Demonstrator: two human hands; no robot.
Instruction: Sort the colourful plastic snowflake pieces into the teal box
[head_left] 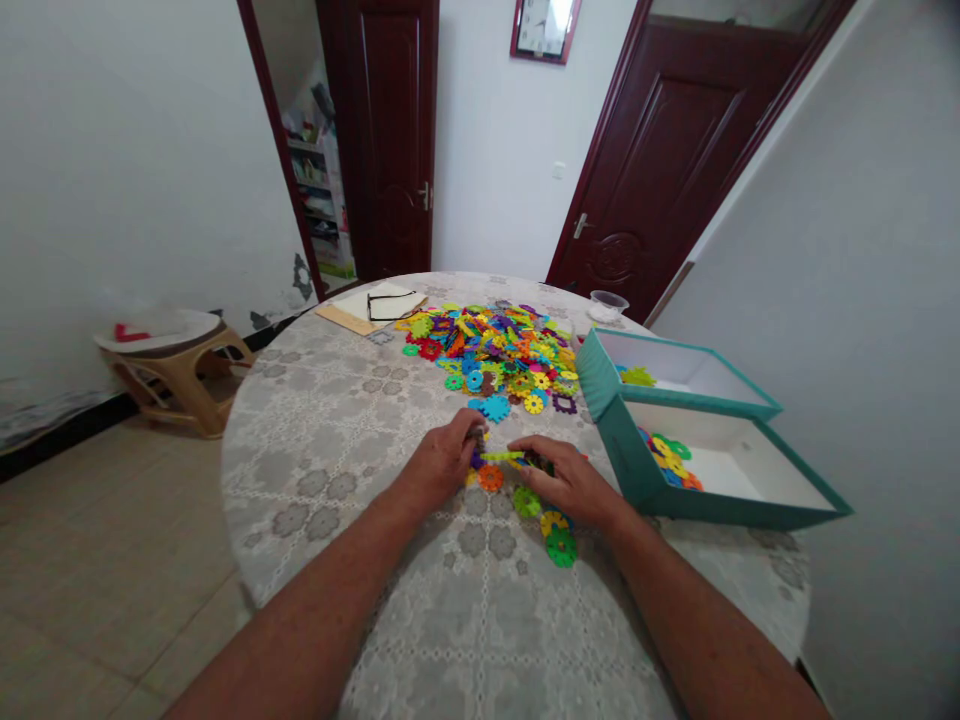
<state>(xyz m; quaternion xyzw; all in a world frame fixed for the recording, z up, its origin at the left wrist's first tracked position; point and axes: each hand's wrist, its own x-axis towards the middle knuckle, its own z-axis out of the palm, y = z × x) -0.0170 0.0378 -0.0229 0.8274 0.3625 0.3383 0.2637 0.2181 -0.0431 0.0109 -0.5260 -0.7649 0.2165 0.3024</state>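
My left hand (448,452) is closed on interlocking plastic discs, some purple and grey between the fingers. My right hand (564,474) pinches a yellow-green disc (501,456), seen edge-on, that spans the gap between both hands. Other pieces under the right fingers are partly hidden. Just below the hands an orange disc (491,479) shows; whether it is joined to the held pieces I cannot tell. Nearer me lie a lime disc (526,502), a yellow disc (553,523) and a green disc (561,547). A blue piece (495,408) rests beyond my left fingertips.
A large heap of coloured discs (502,345) covers the table's far middle. At right stands a teal box (637,470) with an open lid and several pieces inside. Glasses (390,306) lie on papers at far left; a clear bowl (608,303) sits at far right.
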